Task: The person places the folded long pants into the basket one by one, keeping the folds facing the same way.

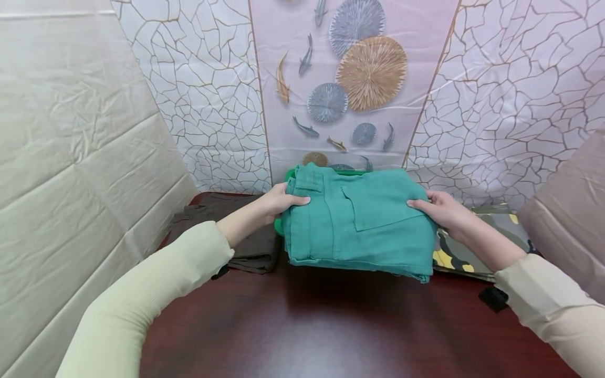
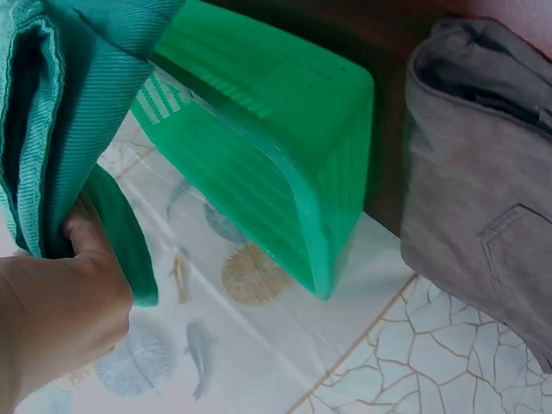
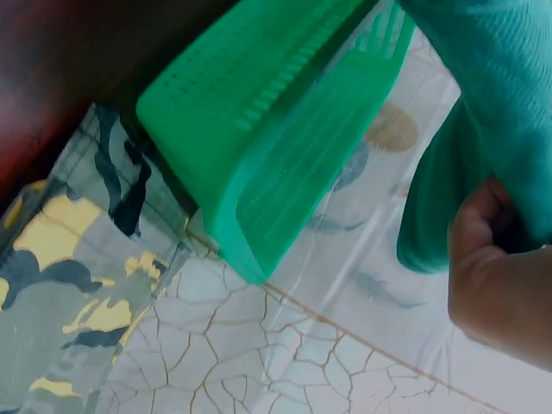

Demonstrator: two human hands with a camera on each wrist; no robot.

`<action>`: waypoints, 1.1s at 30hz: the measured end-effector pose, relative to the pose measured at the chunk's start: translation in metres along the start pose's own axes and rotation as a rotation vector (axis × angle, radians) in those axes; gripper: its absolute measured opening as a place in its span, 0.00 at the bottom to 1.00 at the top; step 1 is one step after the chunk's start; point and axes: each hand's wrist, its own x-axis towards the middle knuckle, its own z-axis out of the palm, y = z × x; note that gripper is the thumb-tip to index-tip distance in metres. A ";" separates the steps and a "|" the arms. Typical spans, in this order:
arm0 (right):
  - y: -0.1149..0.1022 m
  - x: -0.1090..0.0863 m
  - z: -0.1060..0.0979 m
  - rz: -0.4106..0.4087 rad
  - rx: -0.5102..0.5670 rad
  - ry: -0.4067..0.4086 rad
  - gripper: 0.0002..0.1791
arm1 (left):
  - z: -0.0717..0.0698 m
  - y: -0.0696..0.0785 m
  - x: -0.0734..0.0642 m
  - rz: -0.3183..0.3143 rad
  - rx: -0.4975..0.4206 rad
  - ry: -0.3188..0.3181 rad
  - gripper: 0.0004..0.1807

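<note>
Folded teal trousers point(image 1: 364, 226) with a stitched back pocket hang raised over the table between both hands. My left hand point(image 1: 280, 202) pinches their waistband side, thumb on top and fingers beneath. At the opposite side my right hand point(image 1: 441, 212) grips the edge the same way. Behind and below them stands a green plastic basket point(image 2: 267, 95), mostly hidden by the trousers in the head view. Both wrist views show its slatted walls and its open top, with the trousers held above and apart from the rim.
Dark grey-brown folded trousers point(image 1: 250, 252) lie on the table left of the basket. Folded camouflage cloth point(image 1: 465, 252) lies on the right. The dark red table point(image 1: 321, 336) stretches in front, with patterned cloth walls point(image 1: 212, 105) at the back and sides.
</note>
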 end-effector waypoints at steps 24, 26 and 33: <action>0.009 0.068 -0.010 0.121 -0.036 -0.040 0.34 | 0.001 -0.002 0.074 0.040 0.084 0.125 0.35; 0.014 0.073 -0.008 0.121 -0.038 -0.026 0.33 | 0.002 -0.004 0.078 0.059 0.098 0.130 0.36; 0.027 0.089 0.002 0.103 -0.087 0.039 0.36 | 0.000 -0.021 0.102 0.037 0.232 0.183 0.42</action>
